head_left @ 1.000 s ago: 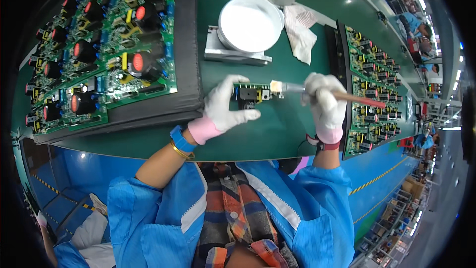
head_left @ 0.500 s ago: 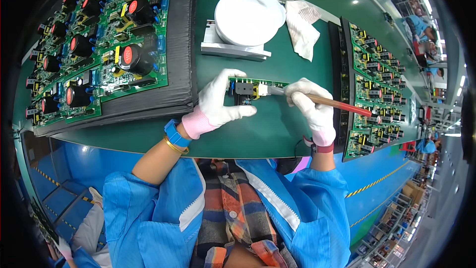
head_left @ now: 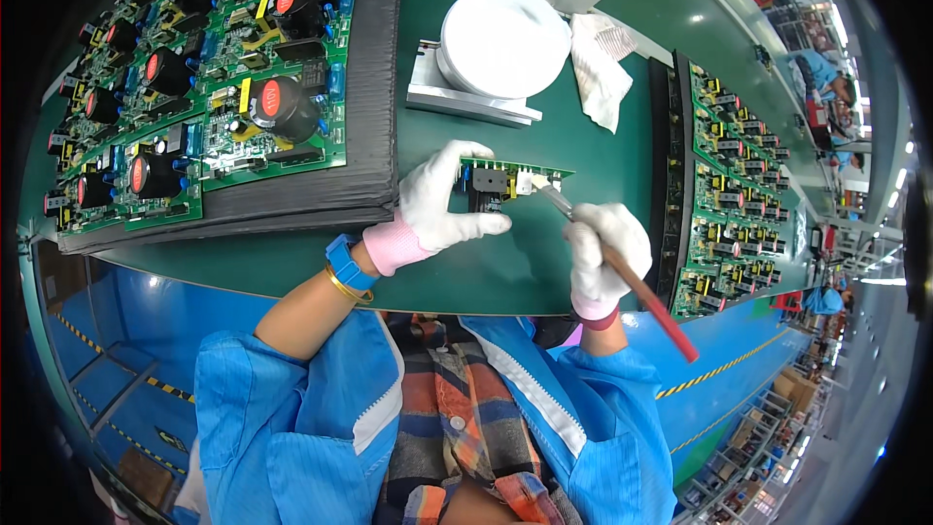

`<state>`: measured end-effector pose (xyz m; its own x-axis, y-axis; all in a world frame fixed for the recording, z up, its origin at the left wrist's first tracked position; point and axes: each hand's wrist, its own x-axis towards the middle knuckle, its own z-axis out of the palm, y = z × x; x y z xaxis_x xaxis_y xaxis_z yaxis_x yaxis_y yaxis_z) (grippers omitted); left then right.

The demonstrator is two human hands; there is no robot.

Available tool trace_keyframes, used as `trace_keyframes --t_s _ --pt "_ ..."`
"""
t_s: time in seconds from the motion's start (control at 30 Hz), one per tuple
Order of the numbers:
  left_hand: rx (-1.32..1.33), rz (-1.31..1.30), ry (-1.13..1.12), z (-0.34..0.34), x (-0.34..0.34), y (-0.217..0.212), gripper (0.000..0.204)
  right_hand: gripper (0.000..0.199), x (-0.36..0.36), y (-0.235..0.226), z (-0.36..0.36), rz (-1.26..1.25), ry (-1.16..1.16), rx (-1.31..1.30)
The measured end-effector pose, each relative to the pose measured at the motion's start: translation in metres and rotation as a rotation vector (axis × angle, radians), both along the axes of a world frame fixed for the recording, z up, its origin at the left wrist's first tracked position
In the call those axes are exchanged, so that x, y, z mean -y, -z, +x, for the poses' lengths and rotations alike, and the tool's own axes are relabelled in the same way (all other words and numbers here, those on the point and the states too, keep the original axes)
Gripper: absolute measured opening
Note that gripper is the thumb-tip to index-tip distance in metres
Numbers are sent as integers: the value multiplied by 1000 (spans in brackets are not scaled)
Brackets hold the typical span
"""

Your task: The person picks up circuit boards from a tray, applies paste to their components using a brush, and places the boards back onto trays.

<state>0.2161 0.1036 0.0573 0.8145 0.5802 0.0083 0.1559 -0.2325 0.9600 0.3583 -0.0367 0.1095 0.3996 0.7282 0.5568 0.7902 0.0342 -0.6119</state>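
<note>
Green desk (head_left: 466, 277), as I view it: my left hand (head_left: 430, 202), thumb and fingers bracketing one end, grips a small circuit board (head_left: 493, 181); my right hand (head_left: 609, 255), closed around a brush (head_left: 646, 297), holds its bristles (head_left: 540, 182) at that board. Beyond the hands: white bowl (head_left: 505, 41), cloth (head_left: 597, 78).

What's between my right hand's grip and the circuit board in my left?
In the head view, the silvery ferrule and pale bristles of your brush span the stretch from your right hand's grip to the circuit board, above green tabletop.
</note>
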Motion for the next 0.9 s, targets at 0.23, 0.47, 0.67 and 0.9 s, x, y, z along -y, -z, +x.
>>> trace_keyframes --t_s 0.23,0.47,0.67,0.9 --pt "79 69 -33 4 1 7 66 19 -10 -4 -11 -18 -76 330" --pt "47 48 -7 10 2 3 64 27 -4 -9 -12 -126 -110 521" --pt "309 26 -49 2 4 25 61 14 5 -22 -22 -304 21 237" --pt "337 -151 105 12 7 35 67 21 12 -26 3 -63 353 -624"
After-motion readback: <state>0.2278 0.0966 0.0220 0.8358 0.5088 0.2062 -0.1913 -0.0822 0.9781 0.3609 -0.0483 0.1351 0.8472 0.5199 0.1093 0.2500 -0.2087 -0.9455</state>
